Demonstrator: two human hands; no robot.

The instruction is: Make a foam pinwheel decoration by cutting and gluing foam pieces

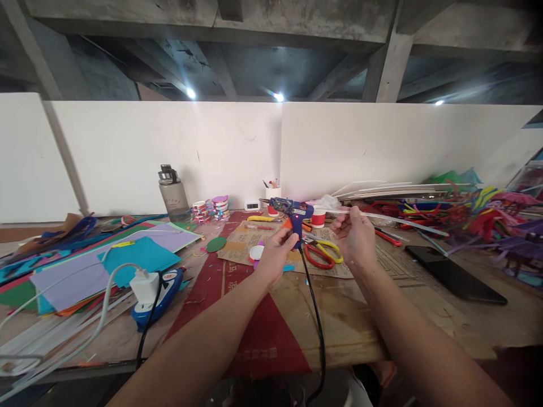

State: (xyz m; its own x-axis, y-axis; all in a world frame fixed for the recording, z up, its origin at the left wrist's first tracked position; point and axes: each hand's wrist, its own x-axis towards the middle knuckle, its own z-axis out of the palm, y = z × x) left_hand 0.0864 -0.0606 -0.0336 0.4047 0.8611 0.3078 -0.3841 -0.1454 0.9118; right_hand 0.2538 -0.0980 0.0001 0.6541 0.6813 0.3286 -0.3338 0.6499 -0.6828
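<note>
A blue hot glue gun (pixel 300 217) with a small red light is held by its handle in my left hand (pixel 278 249), its nozzle pointing left. From its back end a long translucent glue stick (pixel 403 219) runs out to the right. My right hand (pixel 355 233) pinches this stick a little behind the gun. Below the gun, scissors with red and yellow handles (pixel 322 255) lie on a flattened piece of cardboard (pixel 237 249). A white round lid-like piece (pixel 256 253) lies just left of my left hand.
Coloured sheets (pixel 139 260) and a blue power strip (pixel 156 299) with a white plug lie left. A bottle (pixel 173 195) stands by the white partition (pixel 169 141). At right are a black phone (pixel 456 274) and piled pipe cleaners (pixel 487 220). The gun's black cord (pixel 317 316) hangs over the front edge.
</note>
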